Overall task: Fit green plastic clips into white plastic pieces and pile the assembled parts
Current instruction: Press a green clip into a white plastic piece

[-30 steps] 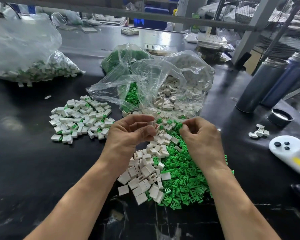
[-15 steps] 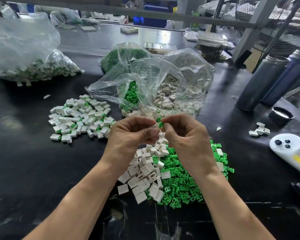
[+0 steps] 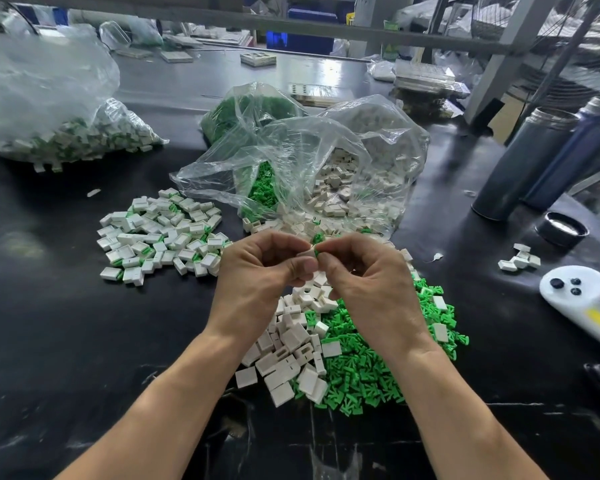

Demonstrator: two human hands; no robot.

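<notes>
My left hand (image 3: pixel 264 275) pinches a small white plastic piece (image 3: pixel 307 253) at its fingertips. My right hand (image 3: pixel 368 282) meets it there and pinches a green clip (image 3: pixel 316 251) at the piece's end. Both hands hover above a heap of loose white pieces (image 3: pixel 291 344) and, to its right, a heap of loose green clips (image 3: pixel 364 372). A pile of assembled white-and-green parts (image 3: pixel 160 233) lies on the black table (image 3: pixel 49 334) to the left.
Open clear bags with green clips (image 3: pixel 262 188) and white pieces (image 3: pixel 357 188) lie behind the hands. A big bag of assembled parts (image 3: pixel 66 136) sits far left. Two dark flasks (image 3: pixel 523 164), a black lid (image 3: pixel 561 228), some white pieces (image 3: pixel 520 259) and a white device (image 3: pixel 579 292) stand at right.
My hands came together from apart. The right hand brought a green clip to the white piece held by my left hand, and both rose slightly above the heaps.
</notes>
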